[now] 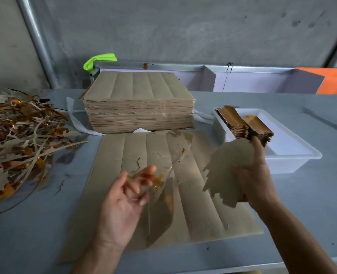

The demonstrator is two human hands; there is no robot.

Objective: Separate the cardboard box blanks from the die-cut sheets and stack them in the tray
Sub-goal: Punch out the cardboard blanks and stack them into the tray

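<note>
My right hand (256,175) grips a bundle of grey box blanks (228,171) with jagged edges, held above the right side of a die-cut sheet (193,186) that lies flat on the table. My left hand (128,196) pinches a blurred strip of waste trim (163,180) with gold flecks over the sheet's middle. A white tray (294,155) at the right holds stacks of gold-faced blanks (246,127) at its far left end. A thick stack of die-cut sheets (140,103) stands behind the flat sheet.
A heap of scrap trim (19,141), grey and gold, covers the table's left side. White straps (74,119) lie by the stack. A metal-framed rack (223,76) and a green cloth (98,60) stand behind, with an orange panel (333,80) at the far right.
</note>
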